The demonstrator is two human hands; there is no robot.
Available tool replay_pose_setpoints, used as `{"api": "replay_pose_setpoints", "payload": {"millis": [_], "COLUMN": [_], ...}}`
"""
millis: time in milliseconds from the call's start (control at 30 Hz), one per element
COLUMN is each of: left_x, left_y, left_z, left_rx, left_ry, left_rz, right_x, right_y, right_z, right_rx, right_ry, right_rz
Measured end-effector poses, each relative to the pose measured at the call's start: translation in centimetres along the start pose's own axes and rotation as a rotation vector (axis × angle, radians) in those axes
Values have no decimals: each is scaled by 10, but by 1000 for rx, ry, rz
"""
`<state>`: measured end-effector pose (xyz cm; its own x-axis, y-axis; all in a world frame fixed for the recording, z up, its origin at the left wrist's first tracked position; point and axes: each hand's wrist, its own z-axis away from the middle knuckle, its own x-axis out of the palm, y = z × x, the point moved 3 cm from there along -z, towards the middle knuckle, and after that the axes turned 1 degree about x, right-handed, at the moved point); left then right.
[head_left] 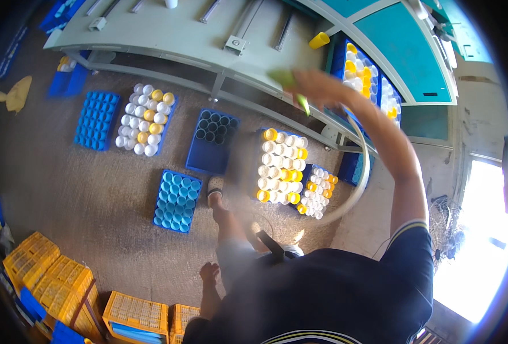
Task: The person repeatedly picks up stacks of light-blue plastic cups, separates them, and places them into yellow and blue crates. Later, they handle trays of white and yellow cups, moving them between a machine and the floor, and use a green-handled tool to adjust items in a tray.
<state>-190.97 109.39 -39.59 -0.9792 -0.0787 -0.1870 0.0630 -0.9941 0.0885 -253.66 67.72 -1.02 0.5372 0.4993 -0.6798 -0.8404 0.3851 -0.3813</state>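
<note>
My right arm reaches up and across to the pale grey bench. At the bench's front edge my right hand, smeared by motion, is closed round a green hand tool with a pointed tip. Its exact kind I cannot make out. A pale hose curves from behind the forearm toward the floor; whether it joins the tool is hidden. Nearest on the bench lies a yellow cup on its side. Low by my leg hangs my left hand, holding nothing, its fingers loosely apart.
On the floor stand a crate of white and yellow cups, a similar smaller crate, and blue crates with blue cups. A partly filled dark blue crate sits near my foot. Yellow crates line the lower left. A fan stands right.
</note>
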Motion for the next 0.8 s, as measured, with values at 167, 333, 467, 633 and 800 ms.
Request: {"api": "replay_pose_setpoints", "payload": {"millis": [167, 333, 467, 633, 800], "left_x": [-7, -43, -57, -24, -97], "left_y": [-3, -81, -154, -170, -159], "left_z": [-5, 6, 7, 8, 4], "left_rx": [163, 985, 446, 383, 411], "left_ry": [-99, -61, -94, -152, -116], "left_rz": [-93, -1665, -904, -633, -380], "right_x": [140, 366, 577, 764, 805], "right_y": [25, 163, 241, 206, 164], "right_z": [170, 298, 395, 515, 512], "right_rx": [-16, 310, 414, 783, 816], "right_ry": [-449, -386, -302, -284, -271], "right_rz": [-68, -429, -196, -559, -823]}}
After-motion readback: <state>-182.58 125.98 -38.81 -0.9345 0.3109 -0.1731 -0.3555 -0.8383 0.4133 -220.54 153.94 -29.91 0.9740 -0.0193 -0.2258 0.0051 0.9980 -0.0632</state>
